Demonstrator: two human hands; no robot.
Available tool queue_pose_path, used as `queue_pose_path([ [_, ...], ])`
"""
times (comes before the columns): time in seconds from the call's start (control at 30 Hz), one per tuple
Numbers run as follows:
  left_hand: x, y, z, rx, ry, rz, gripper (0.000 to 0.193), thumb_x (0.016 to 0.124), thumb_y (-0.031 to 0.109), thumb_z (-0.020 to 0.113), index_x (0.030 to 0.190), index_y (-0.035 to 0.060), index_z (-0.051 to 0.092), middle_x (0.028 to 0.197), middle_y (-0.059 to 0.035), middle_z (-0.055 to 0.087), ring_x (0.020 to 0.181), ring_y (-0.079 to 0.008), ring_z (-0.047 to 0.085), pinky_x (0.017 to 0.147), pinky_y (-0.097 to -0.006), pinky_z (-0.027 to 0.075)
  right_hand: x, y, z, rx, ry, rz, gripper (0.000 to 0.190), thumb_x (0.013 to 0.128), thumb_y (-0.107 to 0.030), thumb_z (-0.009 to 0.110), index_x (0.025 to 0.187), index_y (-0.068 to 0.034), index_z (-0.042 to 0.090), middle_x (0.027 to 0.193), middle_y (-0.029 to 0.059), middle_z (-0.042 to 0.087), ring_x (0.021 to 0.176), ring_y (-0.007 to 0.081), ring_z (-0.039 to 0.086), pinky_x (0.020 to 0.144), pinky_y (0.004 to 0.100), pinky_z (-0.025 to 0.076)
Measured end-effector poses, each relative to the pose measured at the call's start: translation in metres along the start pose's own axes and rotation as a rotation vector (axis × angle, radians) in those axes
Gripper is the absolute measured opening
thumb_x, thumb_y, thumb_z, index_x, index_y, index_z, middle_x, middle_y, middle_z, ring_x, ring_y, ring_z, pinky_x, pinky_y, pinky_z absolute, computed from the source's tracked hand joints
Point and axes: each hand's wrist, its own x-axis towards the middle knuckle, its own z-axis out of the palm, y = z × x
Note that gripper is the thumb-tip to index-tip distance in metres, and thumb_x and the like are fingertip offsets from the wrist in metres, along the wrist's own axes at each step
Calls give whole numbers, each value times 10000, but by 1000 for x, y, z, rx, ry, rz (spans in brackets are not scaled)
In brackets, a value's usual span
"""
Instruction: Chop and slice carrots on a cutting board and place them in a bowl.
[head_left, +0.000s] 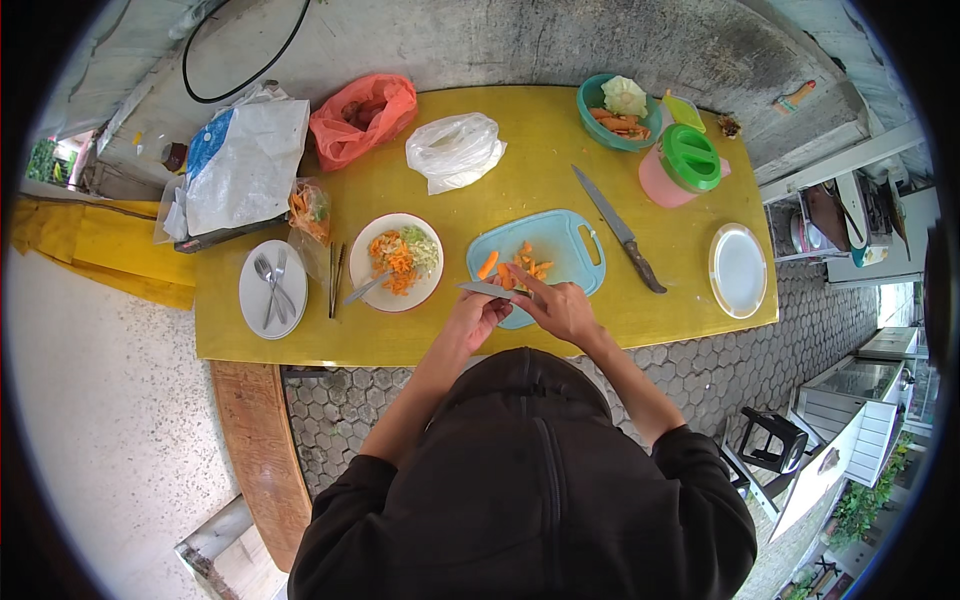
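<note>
A small knife (491, 289) lies level above the near edge of the light-blue cutting board (574, 266), its blade pointing left. My right hand (562, 309) grips it at the right end, index finger stretched along an orange carrot piece (505, 276). Curled fingers of my left hand (476, 315) sit under and beside the blade; whether they hold anything is hidden. Chopped carrot (534, 266) is scattered on the board, with a longer carrot stick (488, 264) at its left. Left of the board, a white bowl (363, 259) contains diced carrot, pale green shreds and a utensil.
A large knife (611, 214) lies right of the board. Beyond stand a pink pitcher (661, 182) and teal basin (592, 135). White plates (251, 315) with cutlery, a white plastic bag (454, 150) and a red bag (337, 150) share the yellow table (525, 180); a round lid (739, 270) lies right.
</note>
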Motion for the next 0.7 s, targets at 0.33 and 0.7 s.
queue_pose_path([
  [0.33,-7,7,10,43,31,-16,242,853,124,516,1076,30,500,982,-86,562,812,-147,549,709,-296,472,3,-4,-8,102,-84,56,482,810,-421,534,1231,-196,465,482,65,514,458,269,536,467,357,431],
  [0.7,-10,5,6,52,-14,-35,182,852,64,478,1030,41,508,966,-81,565,834,-172,551,684,-321,454,4,0,-8,173,-26,-6,430,813,-272,570,1210,-128,488,467,112,457,415,261,490,440,345,364],
])
